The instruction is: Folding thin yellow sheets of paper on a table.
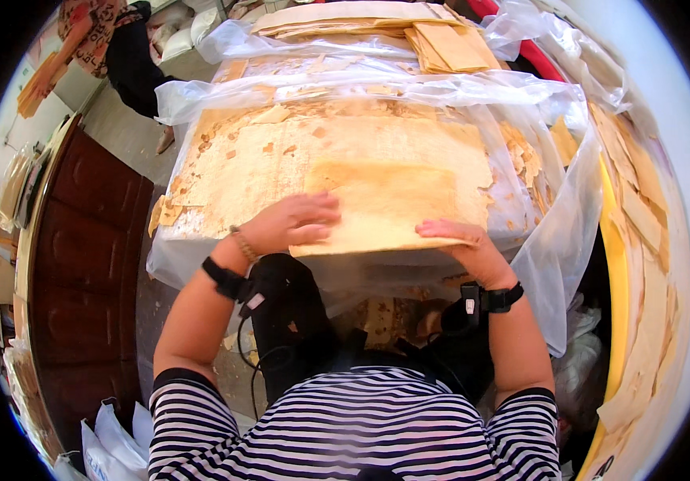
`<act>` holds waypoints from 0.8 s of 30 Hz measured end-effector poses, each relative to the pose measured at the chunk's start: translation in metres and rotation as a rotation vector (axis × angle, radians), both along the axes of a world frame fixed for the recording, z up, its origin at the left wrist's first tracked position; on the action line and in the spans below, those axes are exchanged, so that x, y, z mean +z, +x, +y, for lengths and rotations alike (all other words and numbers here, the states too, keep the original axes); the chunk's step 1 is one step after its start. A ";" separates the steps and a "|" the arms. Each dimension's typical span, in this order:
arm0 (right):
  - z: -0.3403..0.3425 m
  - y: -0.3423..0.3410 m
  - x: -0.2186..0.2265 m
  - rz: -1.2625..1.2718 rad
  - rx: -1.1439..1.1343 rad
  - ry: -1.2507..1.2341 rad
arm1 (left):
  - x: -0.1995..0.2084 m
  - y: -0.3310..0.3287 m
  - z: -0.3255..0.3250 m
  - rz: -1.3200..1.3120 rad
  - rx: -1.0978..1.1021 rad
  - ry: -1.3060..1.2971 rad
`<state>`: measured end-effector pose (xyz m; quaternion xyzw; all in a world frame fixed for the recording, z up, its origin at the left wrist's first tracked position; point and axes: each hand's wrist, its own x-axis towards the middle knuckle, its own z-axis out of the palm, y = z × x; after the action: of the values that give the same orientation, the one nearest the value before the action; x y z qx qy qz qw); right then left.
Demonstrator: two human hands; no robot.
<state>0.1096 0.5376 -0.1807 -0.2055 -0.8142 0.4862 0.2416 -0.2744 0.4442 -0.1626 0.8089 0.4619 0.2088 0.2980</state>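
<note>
A thin, yellowish-tan rectangular sheet (385, 196) lies on a larger, paler sheet (240, 164) of similar material on the plastic-covered table. Its near edge reaches the table's front edge. My left hand (301, 222) rests at the sheet's left side, fingers apart and slightly blurred. At the near right corner, my right hand (465, 244) grips the sheet's edge, with fingers on top and part of the hand below. Small brown flakes (269, 147) are scattered over the paler sheet.
Clear plastic film (549, 289) drapes over the table's sides. Stacked tan sheets (453, 46) lie at the far end. More sheets fill a yellow-edged container (641, 216) on the right. A dark wooden cabinet (92, 272) stands left. Another person (132, 60) is at the far left, holding similar sheets.
</note>
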 end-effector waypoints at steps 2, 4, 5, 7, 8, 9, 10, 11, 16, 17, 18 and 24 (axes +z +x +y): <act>0.004 -0.001 0.002 -0.058 -0.146 -0.159 | 0.005 -0.017 -0.015 -0.375 -0.078 -0.224; 0.003 -0.005 0.014 -0.094 -0.299 -0.307 | 0.006 -0.027 -0.023 -0.479 -0.121 -0.308; 0.006 -0.007 0.014 -0.092 -0.297 -0.307 | -0.001 -0.029 -0.027 -0.629 -0.054 -0.371; 0.013 -0.012 0.009 0.020 -0.352 -0.331 | -0.007 -0.025 -0.031 -0.781 0.015 -0.432; 0.017 -0.013 0.007 0.017 -0.356 -0.330 | -0.010 -0.015 -0.027 -0.638 0.229 -0.429; 0.022 -0.015 0.006 -0.020 -0.399 -0.310 | -0.012 -0.004 -0.023 -0.489 0.440 -0.421; 0.027 -0.016 0.006 -0.058 -0.444 -0.290 | -0.017 0.006 -0.018 -0.491 0.435 -0.423; 0.028 -0.021 0.015 -0.060 -0.443 -0.290 | -0.025 0.015 -0.013 -0.521 0.608 -0.357; 0.041 -0.036 0.030 -0.292 -0.394 -0.196 | -0.048 0.039 -0.010 -0.384 0.970 -0.123; 0.040 -0.037 0.034 -0.294 -0.390 -0.196 | -0.048 0.046 -0.012 -0.362 1.016 -0.077; 0.038 -0.036 0.041 -0.359 -0.433 -0.152 | -0.047 0.052 -0.014 -0.338 1.062 -0.030; 0.044 -0.013 0.015 -0.226 -0.337 -0.247 | -0.039 0.069 -0.024 -0.203 1.076 0.285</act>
<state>0.0962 0.5813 -0.1653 -0.4195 -0.7246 0.5090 0.1998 -0.2058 0.4205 -0.2016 0.4675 0.7455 0.4683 0.0802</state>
